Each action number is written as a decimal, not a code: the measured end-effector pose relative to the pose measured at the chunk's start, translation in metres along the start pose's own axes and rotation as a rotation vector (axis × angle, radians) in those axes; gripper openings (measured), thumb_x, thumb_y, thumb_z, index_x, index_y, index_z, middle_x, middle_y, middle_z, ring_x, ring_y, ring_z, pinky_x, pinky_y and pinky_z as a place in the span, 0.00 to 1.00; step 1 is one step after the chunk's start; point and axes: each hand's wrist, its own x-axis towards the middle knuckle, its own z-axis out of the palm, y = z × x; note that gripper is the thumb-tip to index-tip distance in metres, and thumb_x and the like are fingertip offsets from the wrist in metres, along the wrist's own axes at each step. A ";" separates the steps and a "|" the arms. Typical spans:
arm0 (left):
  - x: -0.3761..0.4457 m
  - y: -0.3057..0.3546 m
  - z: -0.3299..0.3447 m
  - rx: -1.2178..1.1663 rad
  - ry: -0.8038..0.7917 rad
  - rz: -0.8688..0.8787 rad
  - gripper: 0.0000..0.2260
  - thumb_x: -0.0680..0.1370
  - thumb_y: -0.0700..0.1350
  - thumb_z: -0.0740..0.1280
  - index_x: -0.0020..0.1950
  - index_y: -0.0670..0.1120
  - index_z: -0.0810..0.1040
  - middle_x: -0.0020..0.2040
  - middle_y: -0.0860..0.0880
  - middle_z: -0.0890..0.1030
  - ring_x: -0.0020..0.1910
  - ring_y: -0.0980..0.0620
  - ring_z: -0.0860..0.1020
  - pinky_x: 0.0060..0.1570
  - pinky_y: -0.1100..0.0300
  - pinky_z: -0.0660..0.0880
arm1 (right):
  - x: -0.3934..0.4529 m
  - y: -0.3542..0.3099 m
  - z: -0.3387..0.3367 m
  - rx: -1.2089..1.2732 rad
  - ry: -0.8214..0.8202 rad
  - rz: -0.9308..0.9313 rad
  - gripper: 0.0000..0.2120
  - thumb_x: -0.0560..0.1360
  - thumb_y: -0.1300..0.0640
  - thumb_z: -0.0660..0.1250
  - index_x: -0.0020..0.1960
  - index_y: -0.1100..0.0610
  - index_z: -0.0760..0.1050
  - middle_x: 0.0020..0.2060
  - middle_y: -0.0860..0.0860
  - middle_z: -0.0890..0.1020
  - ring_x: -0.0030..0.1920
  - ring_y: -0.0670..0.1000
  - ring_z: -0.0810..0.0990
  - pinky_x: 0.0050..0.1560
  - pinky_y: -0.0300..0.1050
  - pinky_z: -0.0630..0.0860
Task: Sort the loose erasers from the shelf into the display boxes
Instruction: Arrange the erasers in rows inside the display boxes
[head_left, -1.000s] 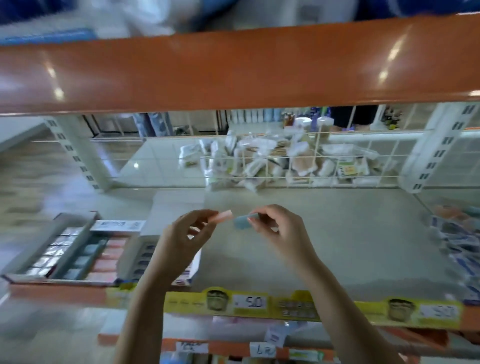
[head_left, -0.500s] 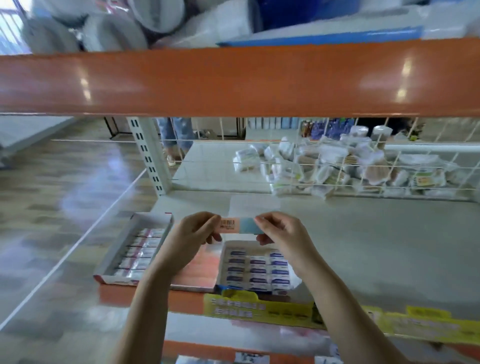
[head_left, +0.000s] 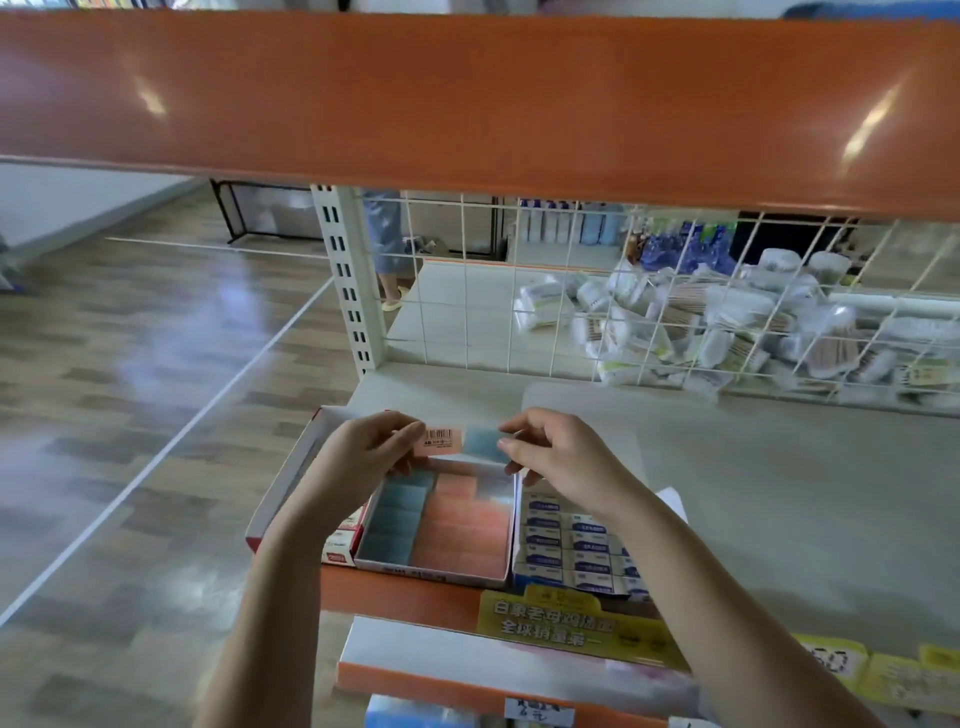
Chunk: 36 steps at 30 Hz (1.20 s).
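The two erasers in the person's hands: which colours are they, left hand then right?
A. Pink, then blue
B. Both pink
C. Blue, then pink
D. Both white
A: the left hand pinches the pink eraser with the barcode, and the right hand pinches the blue eraser.

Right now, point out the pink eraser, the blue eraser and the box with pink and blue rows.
pink eraser (head_left: 443, 440), head view, on its barcode label.
blue eraser (head_left: 483, 444), head view, on its bare middle face.
box with pink and blue rows (head_left: 511, 525), head view, on its white right wall.
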 end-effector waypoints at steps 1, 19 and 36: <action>0.000 -0.003 -0.003 0.011 0.010 -0.005 0.08 0.79 0.44 0.63 0.42 0.50 0.80 0.30 0.52 0.80 0.30 0.60 0.75 0.33 0.70 0.70 | 0.003 -0.002 0.002 -0.025 -0.013 -0.008 0.05 0.77 0.58 0.64 0.52 0.53 0.75 0.42 0.48 0.81 0.43 0.48 0.82 0.40 0.37 0.78; -0.004 -0.023 -0.036 0.013 0.070 -0.065 0.09 0.78 0.47 0.63 0.40 0.51 0.80 0.31 0.51 0.79 0.30 0.58 0.74 0.34 0.63 0.72 | 0.046 -0.013 0.044 -0.281 -0.041 -0.029 0.10 0.77 0.53 0.64 0.56 0.55 0.77 0.46 0.48 0.80 0.45 0.47 0.78 0.42 0.36 0.72; -0.014 -0.037 -0.048 0.002 0.085 -0.111 0.10 0.78 0.48 0.62 0.40 0.48 0.80 0.30 0.50 0.78 0.28 0.59 0.72 0.33 0.62 0.70 | 0.047 -0.005 0.079 -0.621 0.015 -0.100 0.10 0.77 0.54 0.65 0.54 0.57 0.79 0.50 0.53 0.82 0.50 0.51 0.79 0.49 0.40 0.73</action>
